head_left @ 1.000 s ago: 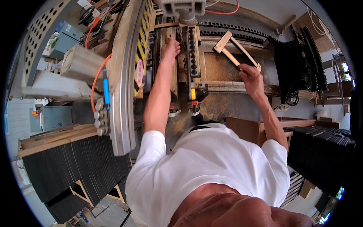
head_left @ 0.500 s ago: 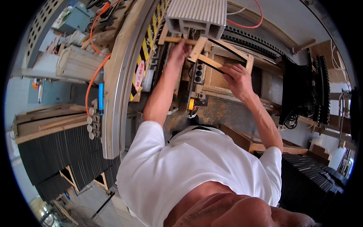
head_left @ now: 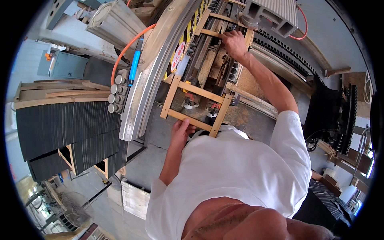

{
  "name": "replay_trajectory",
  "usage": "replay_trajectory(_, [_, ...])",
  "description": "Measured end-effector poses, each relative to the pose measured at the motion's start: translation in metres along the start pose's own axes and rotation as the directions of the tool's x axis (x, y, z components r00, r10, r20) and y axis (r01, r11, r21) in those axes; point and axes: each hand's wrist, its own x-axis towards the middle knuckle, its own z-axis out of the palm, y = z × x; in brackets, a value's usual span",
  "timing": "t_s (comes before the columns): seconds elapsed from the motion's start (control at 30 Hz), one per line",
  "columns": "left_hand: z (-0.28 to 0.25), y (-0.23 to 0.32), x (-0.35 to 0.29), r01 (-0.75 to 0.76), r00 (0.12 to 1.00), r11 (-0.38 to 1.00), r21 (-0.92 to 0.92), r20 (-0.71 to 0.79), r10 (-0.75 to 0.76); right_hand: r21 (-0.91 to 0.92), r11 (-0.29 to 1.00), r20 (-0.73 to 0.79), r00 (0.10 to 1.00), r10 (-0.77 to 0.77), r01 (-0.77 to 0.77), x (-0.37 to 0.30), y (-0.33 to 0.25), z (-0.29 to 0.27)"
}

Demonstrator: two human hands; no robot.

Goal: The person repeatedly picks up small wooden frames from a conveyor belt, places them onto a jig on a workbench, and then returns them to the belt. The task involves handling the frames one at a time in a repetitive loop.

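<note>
Here, the person held a long wooden frame (head_left: 197,90) that looked like a small ladder. It lay along the middle of a big machine (head_left: 224,60), with its near end close to the person's chest and its far end under a grey ridged block (head_left: 276,14).

The left hand (head_left: 182,130) was curled around the near rail of the frame, with the fingers wrapped over the wood. The right hand (head_left: 234,44) reached far up to the other end. Its fingers were bent down onto a thin cross stick there, gripping or pressing it; which of the two could not be told.

The frame looked like it was already put together, with its long sides and cross sticks all joined. It seemed to be only partly in place on the machine, because both hands held it and it sat a bit crooked. So lining it up looked like the part left to do.

Sawdust (head_left: 250,84) lay on the machine bed beside the frame. An orange hose (head_left: 126,50) curved over a curved metal guard (head_left: 154,72) on the left. Stacks of dark flat panels (head_left: 64,124) stood well apart from the frame, low on the left.
</note>
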Motion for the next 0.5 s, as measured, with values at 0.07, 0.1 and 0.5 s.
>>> replay_trajectory(0.07, [-0.006, -0.003, -0.008, -0.003, 1.000, 0.998, -0.061, -0.021, 0.002, -0.078, 0.997, 0.033, 0.999, 0.027, -0.025, 0.015, 0.006, 0.000])
replay_trajectory(0.1, [-0.011, -0.006, -0.010, -0.005, 1.000, 0.996, -0.084, -0.028, 0.003, -0.112, 0.994, 0.035, 0.999, 0.023, -0.019, 0.023, 0.010, 0.000])
replay_trajectory(0.5, [-0.064, -0.034, -0.009, 0.004, 0.982, 0.961, -0.278, -0.178, -0.056, -0.409, 0.912, 0.104, 0.992, 0.073, -0.025, 0.094, 0.056, 0.022])
